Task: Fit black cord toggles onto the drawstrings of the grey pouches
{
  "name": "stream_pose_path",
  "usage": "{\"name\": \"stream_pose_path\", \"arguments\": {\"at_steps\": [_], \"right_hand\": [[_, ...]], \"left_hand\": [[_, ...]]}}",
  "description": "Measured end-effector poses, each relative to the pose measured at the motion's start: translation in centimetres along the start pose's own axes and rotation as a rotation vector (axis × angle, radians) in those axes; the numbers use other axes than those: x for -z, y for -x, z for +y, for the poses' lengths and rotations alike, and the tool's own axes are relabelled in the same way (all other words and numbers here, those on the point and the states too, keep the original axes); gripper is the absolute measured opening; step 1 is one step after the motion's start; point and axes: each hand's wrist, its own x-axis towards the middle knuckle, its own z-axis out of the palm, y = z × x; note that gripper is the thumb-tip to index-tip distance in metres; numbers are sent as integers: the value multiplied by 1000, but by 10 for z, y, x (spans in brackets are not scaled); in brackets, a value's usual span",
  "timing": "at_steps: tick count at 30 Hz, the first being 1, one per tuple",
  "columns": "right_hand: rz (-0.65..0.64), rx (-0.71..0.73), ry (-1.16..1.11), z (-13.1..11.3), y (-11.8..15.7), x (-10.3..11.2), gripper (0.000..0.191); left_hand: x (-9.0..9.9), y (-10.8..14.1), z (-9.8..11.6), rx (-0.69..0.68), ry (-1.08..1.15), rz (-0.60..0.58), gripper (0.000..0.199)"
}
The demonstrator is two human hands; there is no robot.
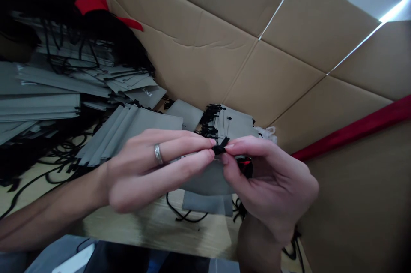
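Note:
A knotted bit of black cord (219, 149) is pinched between my two hands at the middle of the view. My left hand (157, 166), wearing a ring, reaches in from the left and has its thumb and finger tips closed on the cord's left side. My right hand (272, 178) grips the cord's right side with thumb and forefinger, the other fingers curled. Just below and behind the fingers is a grey drawstring pouch (205, 178), partly covered by both hands. Whether the pinched cord belongs to this pouch I cannot tell.
Stacks of grey pouches (138, 121) with black cords lie at centre left, with a larger heap (38, 101) beyond. A red strip (93, 4) rests on black cords. Cardboard walls (192, 20) enclose the back and right of the wooden table (150, 226).

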Motion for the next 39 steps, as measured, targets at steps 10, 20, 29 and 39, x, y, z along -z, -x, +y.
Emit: {"name": "stream_pose_path", "arguments": {"at_steps": [10, 20, 29, 39], "right_hand": [[4, 31, 32, 0, 1, -5, 35], [13, 25, -28, 0, 0, -5, 36], [-13, -29, -36, 3, -3, 6, 30], [-455, -155, -431, 28, -17, 21, 49]], "left_hand": [[-1, -1, -40, -162, -171, 26, 24], [-2, -14, -4, -213, -299, 66, 18], [0, -38, -9, 277, 231, -324, 17], [2, -36, -5, 278, 114, -419, 27]]}}
